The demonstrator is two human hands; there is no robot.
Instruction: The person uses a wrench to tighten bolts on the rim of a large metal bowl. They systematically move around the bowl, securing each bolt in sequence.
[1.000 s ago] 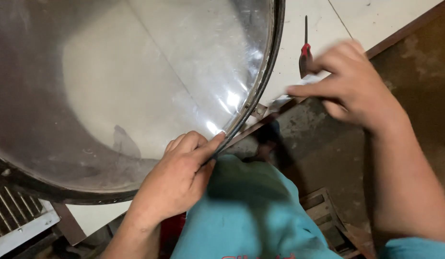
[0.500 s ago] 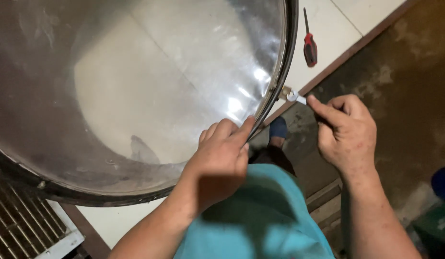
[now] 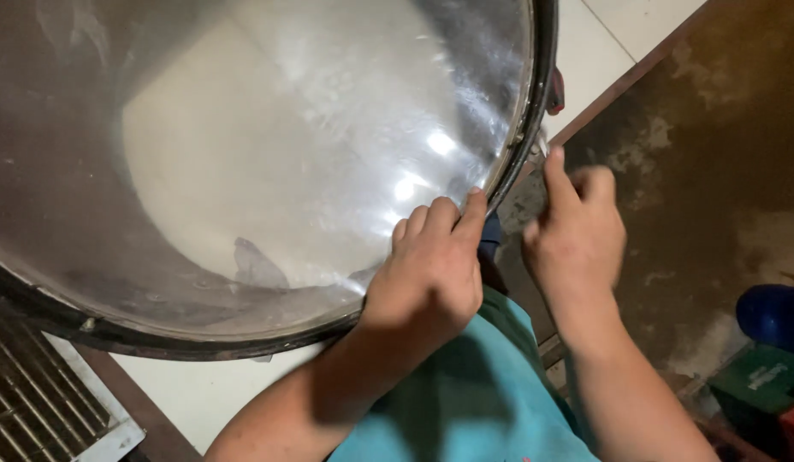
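Note:
A big round drum with a clear, shiny skin (image 3: 269,145) and a dark metal hoop (image 3: 534,103) fills the upper left. My left hand (image 3: 431,265) rests on the skin at the hoop's near right edge, fingers curled and pressing. My right hand (image 3: 577,231) is just outside the hoop, pinching a small metal piece (image 3: 541,147) at the rim, forefinger stretched up. A red-handled tool (image 3: 556,92) peeks out behind the hoop on the white floor tiles. My teal shirt (image 3: 465,402) shows below.
A metal grate (image 3: 38,411) lies at the lower left. Dark stained floor (image 3: 696,154) spreads to the right. A blue object (image 3: 773,312) and a green box (image 3: 756,381) sit at the right edge.
My right hand left the red-handled tool and came down to the hoop's edge. My left hand slid right along the rim. The view shifted, so the drum now hides most of the tool.

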